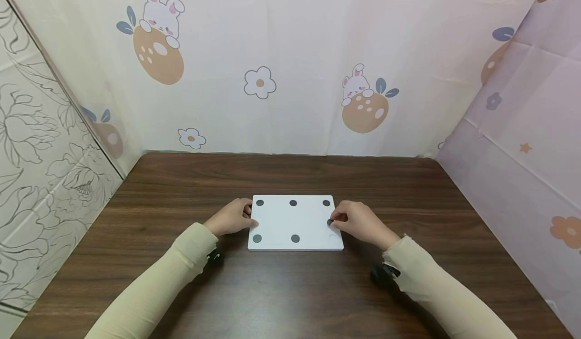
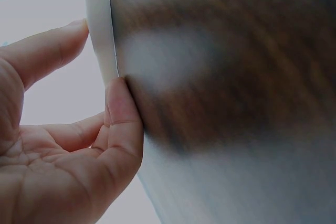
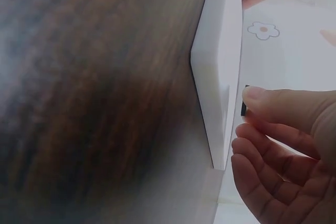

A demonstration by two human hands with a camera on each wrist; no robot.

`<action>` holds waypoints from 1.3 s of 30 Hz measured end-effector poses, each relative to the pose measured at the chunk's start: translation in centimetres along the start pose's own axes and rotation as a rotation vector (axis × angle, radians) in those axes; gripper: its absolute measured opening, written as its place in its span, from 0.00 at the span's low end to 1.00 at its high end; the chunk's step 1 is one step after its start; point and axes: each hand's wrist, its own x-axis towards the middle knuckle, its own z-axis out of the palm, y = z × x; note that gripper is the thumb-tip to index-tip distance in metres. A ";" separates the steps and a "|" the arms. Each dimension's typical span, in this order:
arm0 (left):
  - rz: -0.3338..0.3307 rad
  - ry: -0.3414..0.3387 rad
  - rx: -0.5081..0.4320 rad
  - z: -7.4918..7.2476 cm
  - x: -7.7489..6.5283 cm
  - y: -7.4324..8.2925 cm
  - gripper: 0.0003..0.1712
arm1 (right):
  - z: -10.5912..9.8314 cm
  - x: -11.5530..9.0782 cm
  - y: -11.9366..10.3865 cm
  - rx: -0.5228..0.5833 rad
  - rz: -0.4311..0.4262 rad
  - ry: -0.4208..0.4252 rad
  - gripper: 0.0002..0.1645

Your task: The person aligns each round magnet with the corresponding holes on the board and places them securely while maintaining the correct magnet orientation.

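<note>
A flat white board (image 1: 292, 223) lies on the table, with several dark round discs along its far and near edges. Its near right corner shows only a faint circular outline (image 1: 334, 238). At the left edge, my left hand (image 1: 232, 216) grips the board, thumb on the top face and a fingertip (image 2: 122, 95) against the side. Over the board's right part, my right hand (image 1: 361, 221) pinches a small black disc (image 3: 244, 100) between thumb and forefinger. In the right wrist view the disc is held on edge, apart from the board; the other fingers are loosely curled.
The dark wood-grain table (image 1: 290, 288) runs back to a patterned curtain (image 1: 299, 112). Another printed curtain (image 1: 522, 177) hangs at the right, and a floral panel (image 1: 41, 177) stands at the left. Each wrist wears a dark device.
</note>
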 end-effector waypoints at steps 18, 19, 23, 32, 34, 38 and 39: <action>-0.007 -0.005 0.005 -0.1 0.0 0.2 0.28 | 0.2 -2.1 -0.4 0.034 -0.027 -0.047 0.04; -0.008 -0.004 0.006 -0.1 0.0 0.2 0.28 | 0.2 -2.2 -0.5 0.034 -0.029 -0.052 0.04; -0.008 -0.001 0.007 -0.1 0.0 0.1 0.27 | 0.2 -2.3 -0.6 0.039 -0.034 -0.068 0.04; -0.009 0.000 -0.002 -0.1 0.1 0.1 0.28 | 0.4 -2.5 -0.7 0.030 -0.040 -0.068 0.03; -0.011 0.000 -0.004 -0.1 0.0 0.2 0.28 | 0.4 -2.5 -0.6 0.032 -0.047 -0.065 0.04; -0.005 0.000 -0.003 -0.1 0.1 0.1 0.26 | 0.5 -2.5 -0.6 0.041 -0.043 -0.060 0.04; -0.004 0.000 -0.003 0.0 0.1 0.1 0.26 | 0.5 -2.5 -0.6 0.043 -0.038 -0.060 0.04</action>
